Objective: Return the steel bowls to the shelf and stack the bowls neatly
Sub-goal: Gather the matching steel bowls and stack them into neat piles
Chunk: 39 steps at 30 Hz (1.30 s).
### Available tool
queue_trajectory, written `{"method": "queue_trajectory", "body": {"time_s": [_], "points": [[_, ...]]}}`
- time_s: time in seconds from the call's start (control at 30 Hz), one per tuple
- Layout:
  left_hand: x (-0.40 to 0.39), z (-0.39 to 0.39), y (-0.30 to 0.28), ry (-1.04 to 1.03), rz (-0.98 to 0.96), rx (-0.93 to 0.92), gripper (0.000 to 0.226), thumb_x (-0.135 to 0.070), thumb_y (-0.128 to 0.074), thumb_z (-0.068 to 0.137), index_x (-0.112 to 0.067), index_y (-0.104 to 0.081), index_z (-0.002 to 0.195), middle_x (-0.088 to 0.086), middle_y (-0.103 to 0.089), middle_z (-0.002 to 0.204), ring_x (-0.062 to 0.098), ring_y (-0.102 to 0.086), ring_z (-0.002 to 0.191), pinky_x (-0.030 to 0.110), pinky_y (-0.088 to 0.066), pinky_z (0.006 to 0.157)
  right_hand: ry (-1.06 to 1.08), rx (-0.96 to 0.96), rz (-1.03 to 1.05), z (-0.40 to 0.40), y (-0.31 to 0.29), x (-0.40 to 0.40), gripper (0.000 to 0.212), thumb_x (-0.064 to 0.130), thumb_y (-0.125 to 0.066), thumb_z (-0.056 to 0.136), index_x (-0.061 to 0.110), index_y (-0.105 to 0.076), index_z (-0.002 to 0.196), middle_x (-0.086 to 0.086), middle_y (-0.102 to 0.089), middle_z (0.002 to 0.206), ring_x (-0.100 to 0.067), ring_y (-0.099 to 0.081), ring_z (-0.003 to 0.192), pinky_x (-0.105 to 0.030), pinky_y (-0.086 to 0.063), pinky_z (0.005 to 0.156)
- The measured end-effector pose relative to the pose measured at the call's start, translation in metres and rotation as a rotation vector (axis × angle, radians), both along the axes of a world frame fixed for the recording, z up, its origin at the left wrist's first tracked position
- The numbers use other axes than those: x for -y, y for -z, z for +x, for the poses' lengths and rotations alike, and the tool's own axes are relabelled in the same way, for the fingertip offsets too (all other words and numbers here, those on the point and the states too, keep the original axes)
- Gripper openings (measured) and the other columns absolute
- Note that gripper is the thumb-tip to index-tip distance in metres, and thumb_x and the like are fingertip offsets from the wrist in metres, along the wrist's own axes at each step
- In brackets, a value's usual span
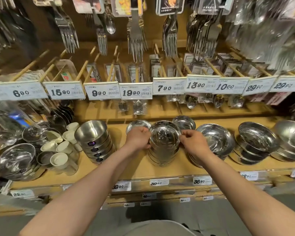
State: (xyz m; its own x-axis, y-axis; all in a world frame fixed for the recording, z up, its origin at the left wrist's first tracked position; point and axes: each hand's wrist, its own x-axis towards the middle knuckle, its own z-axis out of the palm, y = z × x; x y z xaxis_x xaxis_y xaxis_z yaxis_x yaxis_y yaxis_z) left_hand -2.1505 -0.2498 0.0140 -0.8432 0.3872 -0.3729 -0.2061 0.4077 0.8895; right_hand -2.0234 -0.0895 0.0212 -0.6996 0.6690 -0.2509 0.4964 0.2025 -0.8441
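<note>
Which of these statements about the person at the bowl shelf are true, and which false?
1. Both hands are on the middle stack of steel bowls. True: the left hand and right hand hold it from either side.
2. The stack stands on the floor. False: it stands on the wooden shelf.
3. Forks hang above the price tags. True.
4. The white cups are right of the held stack. False: they are to its left.
</note>
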Motion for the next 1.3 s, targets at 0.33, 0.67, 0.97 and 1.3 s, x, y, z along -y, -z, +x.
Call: {"method": "queue_trajectory", "body": {"time_s": [0.33, 0.67, 0.97, 1.3], "points": [[-0.001, 0.006, 0.010, -0.053, -0.042, 0.016, 0.025, -0.011, -0.064, 0.097, -0.017, -0.065, 0.073, 0.000, -0.069, 0.083, 0.008, -0.066, 0.054, 0.042, -0.065, 0.070, -0.011, 0.018, -0.022, 0.000, 0.021, -0.004, 0.016, 0.007, -0.062, 0.094, 0.008, -0.074, 0.084, -0.015, -0.075, 0.086, -0.041, -0.071, 0.089, -0.060, -0.058, 0.081], [0.001, 0.006, 0.006, 0.012, 0.009, 0.053, 0.020, -0.015, -0.065, 0.098, -0.010, -0.065, 0.078, 0.005, -0.069, 0.087, 0.017, -0.068, 0.069, 0.045, -0.064, 0.075, 0.002, 0.027, -0.016, 0.000, 0.019, -0.002, 0.018, 0.009, -0.061, 0.094, 0.009, -0.074, 0.082, -0.020, -0.074, 0.090, -0.044, -0.069, 0.094, -0.061, -0.056, 0.086], [0.024, -0.017, 0.029, -0.128, -0.161, 0.005, 0.023, -0.023, -0.062, 0.099, -0.013, -0.060, 0.119, 0.009, -0.067, 0.114, 0.028, -0.067, 0.102, 0.042, -0.058, 0.092, 0.131, -0.010, 0.051, 0.011, 0.001, -0.012, 0.029, 0.025, -0.061, 0.098, 0.012, -0.070, 0.122, 0.000, -0.074, 0.097, -0.014, -0.065, 0.082, -0.033, -0.055, 0.082], [-0.001, -0.032, 0.016, -0.120, -0.041, -0.060, 0.013, -0.026, -0.057, 0.101, -0.016, -0.063, 0.107, 0.005, -0.069, 0.103, 0.031, -0.068, 0.099, 0.051, -0.057, 0.093, 0.000, 0.047, 0.137, -0.022, -0.032, -0.093, 0.016, 0.019, -0.058, 0.099, 0.017, -0.070, 0.109, 0.003, -0.070, 0.091, -0.016, -0.063, 0.078, -0.033, -0.054, 0.072]]}}
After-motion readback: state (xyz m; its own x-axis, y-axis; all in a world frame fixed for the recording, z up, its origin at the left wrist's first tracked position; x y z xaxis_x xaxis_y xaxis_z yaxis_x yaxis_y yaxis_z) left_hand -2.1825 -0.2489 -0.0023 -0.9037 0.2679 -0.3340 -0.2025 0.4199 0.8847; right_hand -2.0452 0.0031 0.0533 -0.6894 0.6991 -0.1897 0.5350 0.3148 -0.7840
